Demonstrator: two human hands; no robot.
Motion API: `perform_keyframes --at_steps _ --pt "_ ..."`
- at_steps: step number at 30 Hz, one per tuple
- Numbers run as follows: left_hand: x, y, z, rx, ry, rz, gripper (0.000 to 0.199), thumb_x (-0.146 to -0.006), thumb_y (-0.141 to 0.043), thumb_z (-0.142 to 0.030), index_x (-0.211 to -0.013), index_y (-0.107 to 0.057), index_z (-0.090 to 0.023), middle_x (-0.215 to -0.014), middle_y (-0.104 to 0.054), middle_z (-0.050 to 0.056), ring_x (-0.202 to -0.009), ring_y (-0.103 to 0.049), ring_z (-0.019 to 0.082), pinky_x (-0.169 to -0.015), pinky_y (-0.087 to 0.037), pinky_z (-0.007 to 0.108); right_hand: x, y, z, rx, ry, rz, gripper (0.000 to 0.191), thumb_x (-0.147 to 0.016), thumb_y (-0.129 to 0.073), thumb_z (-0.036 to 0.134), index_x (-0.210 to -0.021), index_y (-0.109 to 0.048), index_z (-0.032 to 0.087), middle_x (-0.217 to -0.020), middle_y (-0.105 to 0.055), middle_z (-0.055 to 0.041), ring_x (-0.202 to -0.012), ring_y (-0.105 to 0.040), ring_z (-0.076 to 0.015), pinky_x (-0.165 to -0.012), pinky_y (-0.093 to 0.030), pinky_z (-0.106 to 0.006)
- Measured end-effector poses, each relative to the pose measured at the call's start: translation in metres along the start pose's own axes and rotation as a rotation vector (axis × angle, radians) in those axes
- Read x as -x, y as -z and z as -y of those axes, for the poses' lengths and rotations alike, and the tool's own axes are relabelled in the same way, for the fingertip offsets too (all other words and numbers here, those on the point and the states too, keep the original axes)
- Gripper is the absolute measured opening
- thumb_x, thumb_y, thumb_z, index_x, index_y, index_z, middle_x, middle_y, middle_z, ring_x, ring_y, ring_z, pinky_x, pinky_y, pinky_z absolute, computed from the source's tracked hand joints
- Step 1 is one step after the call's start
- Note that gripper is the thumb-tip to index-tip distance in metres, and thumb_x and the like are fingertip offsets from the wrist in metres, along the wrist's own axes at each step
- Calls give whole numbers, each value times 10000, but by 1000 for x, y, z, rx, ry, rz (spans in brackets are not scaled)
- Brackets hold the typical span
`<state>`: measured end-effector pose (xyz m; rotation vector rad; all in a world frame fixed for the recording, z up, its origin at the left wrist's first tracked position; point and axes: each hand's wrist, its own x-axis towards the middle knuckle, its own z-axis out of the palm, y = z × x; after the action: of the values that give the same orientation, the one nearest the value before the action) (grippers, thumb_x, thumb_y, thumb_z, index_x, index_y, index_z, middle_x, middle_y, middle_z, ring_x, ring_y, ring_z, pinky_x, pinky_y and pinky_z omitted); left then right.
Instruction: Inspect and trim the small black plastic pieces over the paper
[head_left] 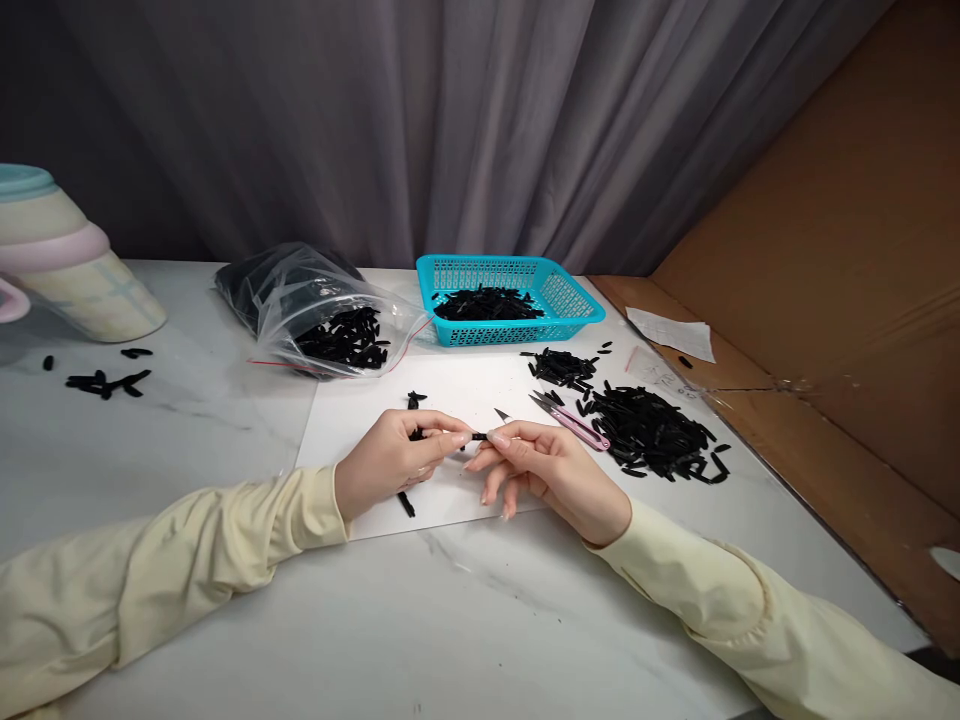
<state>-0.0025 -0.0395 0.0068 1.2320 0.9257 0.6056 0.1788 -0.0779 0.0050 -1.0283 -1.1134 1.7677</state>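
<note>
Over a white sheet [360, 420], my left hand [397, 450] and my right hand [547, 470] meet, each pinching one end of a small black strip [480, 436]. The left fingertips are closed on it. Thumb and index finger of the right hand are closed on it too, its other fingers hanging loosely curled below. What the strip is made of is too small to tell. More black pieces [406, 503] lie on the sheet around the left hand, partly hidden by it. Just beyond the right hand rest pink thread snips [574, 422], blades apart.
A large heap of black pieces [652, 430] lies at the right, a smaller heap [562, 368] behind it. Farther back are a turquoise basket [577, 318] and a clear zip bag [277, 310], both holding black pieces. A tumbler [82, 270] stands left; cardboard [840, 250] walls the right side.
</note>
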Motion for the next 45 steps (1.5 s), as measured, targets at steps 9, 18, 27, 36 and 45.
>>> perform_keyframes --at_steps 9,18,27,36,45 --pt "1 3 10 -235 -146 -39 245 -765 -589 -310 -926 -661 -140 -431 -286 -101 -383 -230 45 -369 -188 178 0 0 2 -79 -66 -4 186 -801 -624 279 -827 -633 96 -976 -674 -128 -688 -679 -158 -487 -538 -192" --pt "2 2 8 -266 -176 -33 353 -775 -569 -336 -1057 -641 -137 -501 -347 -74 -418 -274 58 -399 -218 194 0 2 1 -83 -22 -12 187 -754 -676 260 -846 -648 100 -935 -687 -118 -708 -685 -170 -520 -540 -200" --pt "4 1 10 -252 -176 8 387 -789 -552 -333 -1079 -657 -100 -436 -310 -75 -407 -227 59 -393 -159 204 -2 4 -1 -48 63 5 237 -700 -724 291 -841 -652 114 -870 -692 -101 -697 -677 -178 -501 -522 -216" --pt "4 0 7 -169 -179 66 449 -786 -561 -387 -1088 -648 -66 -413 -287 -89 -385 -212 50 -373 -133 202 -3 1 -5 195 288 -73 238 -691 -711 345 -826 -703 149 -731 -697 -51 -623 -662 -160 -472 -522 -232" --pt "5 -2 8 -188 -218 46 453 -782 -555 -414 -1027 -674 -53 -405 -256 -95 -390 -189 51 -390 -121 217 -3 -1 -4 224 306 -86 250 -654 -737 337 -808 -669 152 -744 -693 -41 -663 -672 -166 -506 -537 -233"
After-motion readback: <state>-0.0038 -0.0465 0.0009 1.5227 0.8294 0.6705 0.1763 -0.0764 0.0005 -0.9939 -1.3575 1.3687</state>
